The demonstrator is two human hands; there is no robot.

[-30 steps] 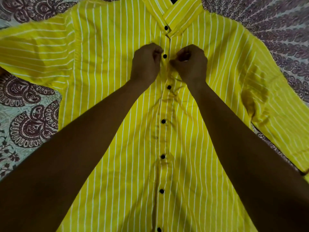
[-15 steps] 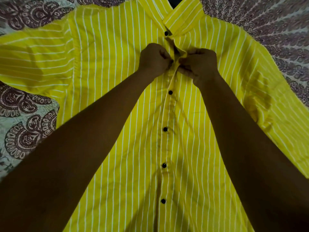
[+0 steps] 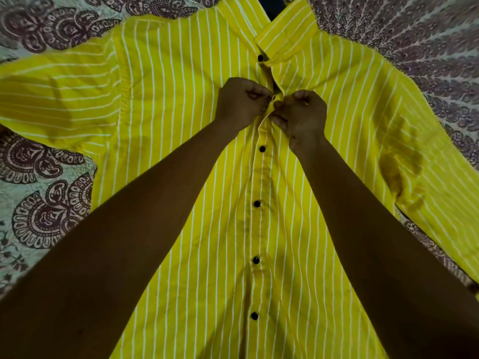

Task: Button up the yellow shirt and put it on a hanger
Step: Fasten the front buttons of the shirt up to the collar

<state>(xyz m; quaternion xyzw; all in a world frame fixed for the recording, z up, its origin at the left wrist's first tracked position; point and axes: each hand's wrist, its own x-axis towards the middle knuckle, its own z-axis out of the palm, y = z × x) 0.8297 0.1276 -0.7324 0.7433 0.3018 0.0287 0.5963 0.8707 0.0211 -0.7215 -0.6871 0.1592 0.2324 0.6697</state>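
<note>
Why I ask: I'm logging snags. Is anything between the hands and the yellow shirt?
Nothing visible does. The left hand and right hand pinch the front edges of the yellow shirt just below the collar button.

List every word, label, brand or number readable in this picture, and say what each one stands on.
None: the yellow shirt shows only white stripes and black buttons, the bedspread only a paisley print; no tag or label is in view.
</note>
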